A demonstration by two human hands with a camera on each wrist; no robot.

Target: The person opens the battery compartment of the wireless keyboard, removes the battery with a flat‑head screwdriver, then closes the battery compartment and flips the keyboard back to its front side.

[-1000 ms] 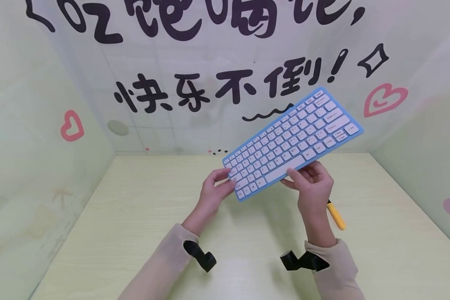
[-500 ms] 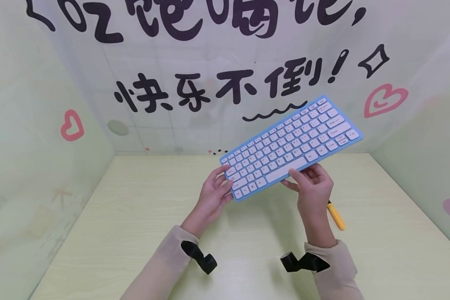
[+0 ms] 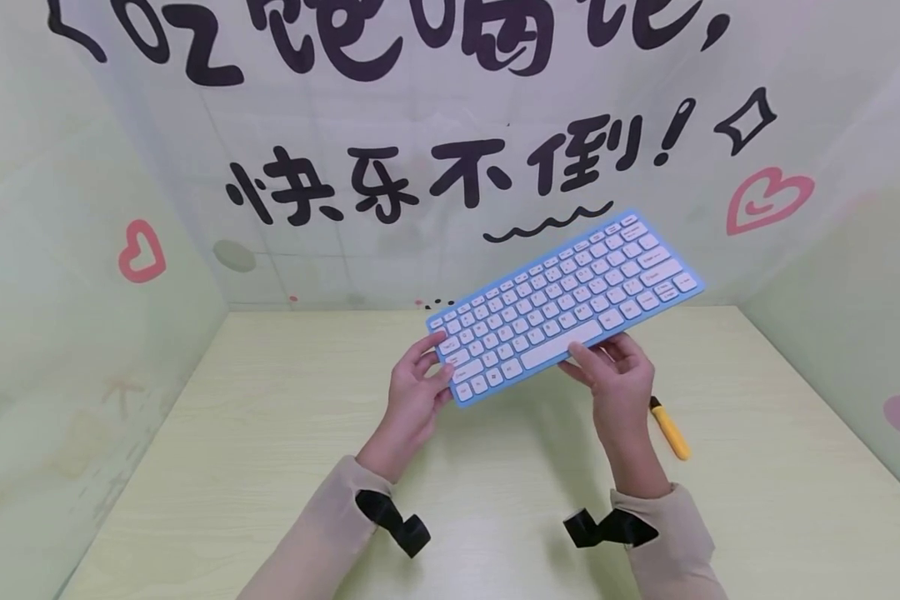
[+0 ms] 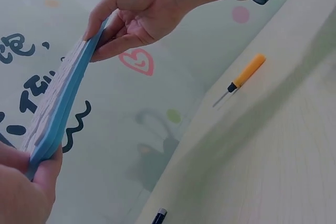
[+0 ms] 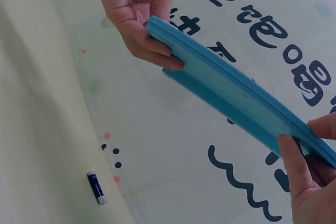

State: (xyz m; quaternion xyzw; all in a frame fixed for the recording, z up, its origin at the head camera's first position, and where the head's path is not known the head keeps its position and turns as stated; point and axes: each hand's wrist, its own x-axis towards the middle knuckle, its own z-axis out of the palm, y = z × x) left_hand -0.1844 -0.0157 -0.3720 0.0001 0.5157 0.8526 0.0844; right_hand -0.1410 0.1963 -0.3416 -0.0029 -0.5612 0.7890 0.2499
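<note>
Both hands hold a blue keyboard (image 3: 562,304) with white keys up off the table, tilted with its right end higher. My left hand (image 3: 412,392) grips its left end, thumb on the keys and other fingers at the edge and beneath. My right hand (image 3: 618,383) pinches the near edge by the space bar, thumb on top. In the right wrist view the keyboard's plain blue underside (image 5: 231,98) shows, with fingers of the right hand (image 5: 310,187) against it. The left wrist view shows the keyboard (image 4: 58,103) edge-on between both hands.
A screwdriver (image 3: 670,429) with a yellow handle lies on the pale wooden table (image 3: 270,467), right of my right wrist. A small dark cylinder with a silvery end, like a battery (image 5: 96,188), lies near the table's back edge, hidden in the head view. Printed walls enclose the table.
The keyboard has come down and slightly left, its raised right end lowering most. Both hands have kept hold of it and shifted a little left with it.
</note>
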